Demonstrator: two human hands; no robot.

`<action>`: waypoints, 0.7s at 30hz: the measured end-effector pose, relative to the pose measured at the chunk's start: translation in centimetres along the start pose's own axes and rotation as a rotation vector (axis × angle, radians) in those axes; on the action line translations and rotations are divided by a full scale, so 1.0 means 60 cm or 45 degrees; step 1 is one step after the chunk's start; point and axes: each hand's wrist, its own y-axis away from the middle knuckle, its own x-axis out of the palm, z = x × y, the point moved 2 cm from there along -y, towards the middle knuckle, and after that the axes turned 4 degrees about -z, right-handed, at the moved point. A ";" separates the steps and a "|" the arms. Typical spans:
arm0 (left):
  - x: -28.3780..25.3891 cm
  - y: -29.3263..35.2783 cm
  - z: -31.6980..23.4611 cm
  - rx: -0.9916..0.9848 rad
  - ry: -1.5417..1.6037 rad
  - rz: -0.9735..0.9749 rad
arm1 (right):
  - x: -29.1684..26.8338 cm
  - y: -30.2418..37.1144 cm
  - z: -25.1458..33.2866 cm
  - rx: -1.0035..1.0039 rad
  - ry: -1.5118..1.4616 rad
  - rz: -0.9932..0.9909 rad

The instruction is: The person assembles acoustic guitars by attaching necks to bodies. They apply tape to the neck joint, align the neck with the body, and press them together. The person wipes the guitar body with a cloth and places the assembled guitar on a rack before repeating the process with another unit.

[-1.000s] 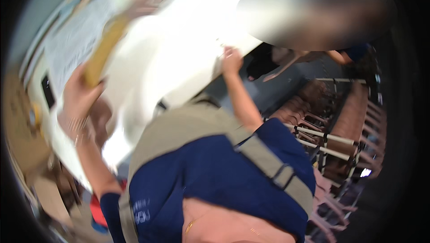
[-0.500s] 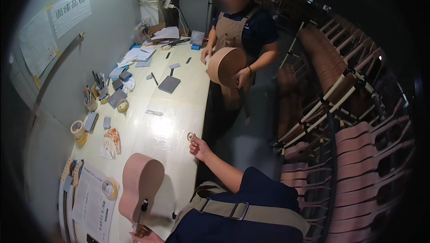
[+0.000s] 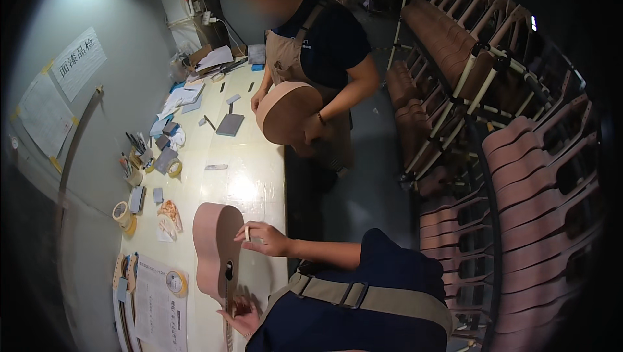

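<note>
A pinkish-brown ukulele (image 3: pixel 206 248) stands on its side on the table, its sound hole facing right and its neck pointing toward me. My left hand (image 3: pixel 243 317) is at the neck, thumb across it and the other fingers partly spread. Beside the upper part of the body is my right hand (image 3: pixel 267 239), with a small pale ring, like a narrow roll of tape (image 3: pixel 246 234), pinched between its fingers. Across the table corner a co-worker in a tan apron holds another small instrument body (image 3: pixel 292 112) with both hands.
Racks of ukuleles (image 3: pixel 538 202) line the right side. On the white table (image 3: pixel 259 193) lie a grey block (image 3: pixel 230 125), a flat blade-like strip (image 3: pixel 216 167), a stained cloth (image 3: pixel 170 219), tape rolls (image 3: pixel 121 211) and newspaper (image 3: pixel 159 310). Pen holders (image 3: pixel 133 175) stand near the wall.
My right hand has moved left and nearer, from the table edge to the ukulele, with the ring still in its fingers. My left fingers have loosened and spread. The view has shifted.
</note>
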 end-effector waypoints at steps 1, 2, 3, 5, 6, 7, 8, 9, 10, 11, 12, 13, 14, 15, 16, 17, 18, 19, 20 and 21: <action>0.006 0.021 0.004 -0.072 -0.132 0.042 | 0.012 0.000 0.019 0.114 -0.283 0.036; -0.004 0.016 0.007 -0.094 -0.274 0.105 | 0.026 0.004 0.033 0.248 -0.560 0.077; -0.010 0.011 0.011 -0.168 -0.369 0.268 | 0.036 0.012 0.046 0.386 -0.825 0.103; -0.013 0.016 0.002 -0.171 -0.456 0.481 | 0.068 0.009 0.067 0.337 -0.716 0.158; -0.010 0.031 -0.005 -0.105 -0.434 0.487 | 0.078 0.010 0.087 0.381 -0.882 0.188; -0.002 0.040 -0.007 -0.044 -0.461 0.483 | 0.082 0.012 0.103 0.432 -1.038 0.200; 0.007 0.048 -0.009 0.018 -0.487 0.478 | 0.084 0.014 0.108 0.515 -1.053 0.233; 0.015 0.055 -0.014 0.085 -0.513 0.469 | 0.086 0.015 0.114 0.504 -1.038 0.199; 0.024 0.059 -0.017 0.109 -0.494 0.433 | 0.089 0.017 0.120 0.492 -1.023 0.165; 0.031 0.057 -0.018 0.136 -0.457 0.473 | 0.091 0.019 0.122 0.481 -1.008 0.132; 0.038 0.060 -0.019 0.160 -0.419 0.506 | 0.099 0.021 0.114 0.489 -1.009 0.133; 0.047 0.064 -0.017 0.183 -0.381 0.540 | 0.103 0.021 0.109 0.490 -1.003 0.113; 0.057 0.070 -0.018 0.215 -0.385 0.565 | 0.103 0.020 0.107 0.492 -0.996 0.092; 0.067 0.080 -0.019 0.256 -0.372 0.541 | 0.104 0.021 0.108 0.497 -0.989 0.075; 0.065 0.091 -0.031 0.344 -0.336 0.524 | 0.116 0.015 0.124 0.515 -1.070 0.088; 0.067 0.101 -0.044 0.434 -0.302 0.502 | 0.125 0.002 0.129 0.501 -1.104 0.117; 0.074 0.111 -0.053 0.508 -0.286 0.466 | 0.134 -0.007 0.135 0.510 -1.117 0.135; 0.073 0.121 -0.052 0.558 -0.276 0.401 | 0.146 0.001 0.136 0.555 -1.130 0.153; 0.089 0.115 -0.055 0.629 -0.256 0.484 | 0.146 -0.009 0.127 0.533 -1.132 0.092; 0.097 0.117 -0.053 0.690 -0.233 0.432 | 0.137 -0.015 0.143 0.503 -1.070 0.029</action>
